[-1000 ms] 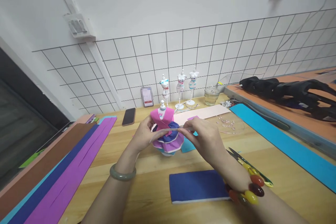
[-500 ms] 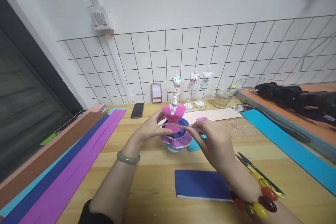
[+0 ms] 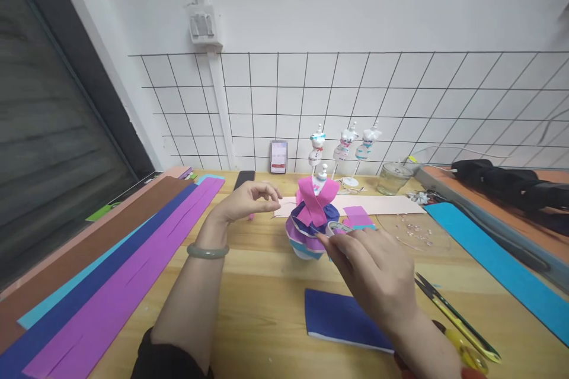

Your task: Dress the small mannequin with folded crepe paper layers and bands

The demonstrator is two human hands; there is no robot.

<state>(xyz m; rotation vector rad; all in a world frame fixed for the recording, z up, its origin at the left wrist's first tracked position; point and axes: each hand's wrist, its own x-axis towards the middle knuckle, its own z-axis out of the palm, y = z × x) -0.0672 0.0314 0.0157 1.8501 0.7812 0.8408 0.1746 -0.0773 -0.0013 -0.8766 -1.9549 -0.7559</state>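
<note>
A small dress form wears a pink crossed bodice over a tiered navy, purple and light blue skirt. My right hand is closed on a roll of tape at the skirt's right side, with the roll partly hidden behind the fingers. My left hand is raised to the left of the form, apart from it. Its thumb and fingertips are drawn together, and anything between them is too small to make out. A folded navy cloth lies in front of the form.
Scissors lie beside my right forearm. Long coloured strips cover the left side, with a blue strip at right. Behind stand several bare dress forms, a propped phone and a glass cup.
The strip stretched between my hands across the waist no longer shows there. My left hand has moved left off the form. The view has turned a little left.
</note>
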